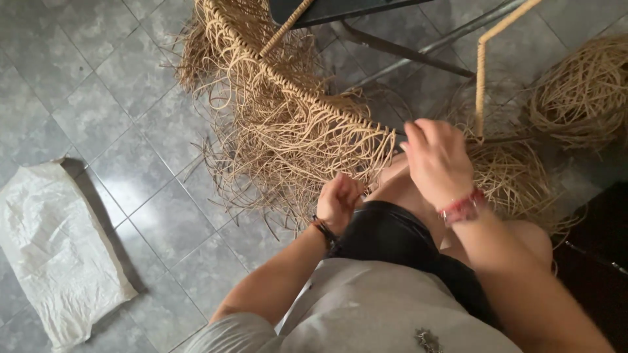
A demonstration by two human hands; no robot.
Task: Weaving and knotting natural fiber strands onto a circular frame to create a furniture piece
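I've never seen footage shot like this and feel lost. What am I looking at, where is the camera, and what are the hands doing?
The camera sits on a person's head and looks down past their chest and knees. The left hand is closed around loose tan strands hanging from a wrapped frame rim. The right hand is raised at the rim's edge; its grip is not clear. On the grey tiled floor lie a white sack and a coil of the same strands.
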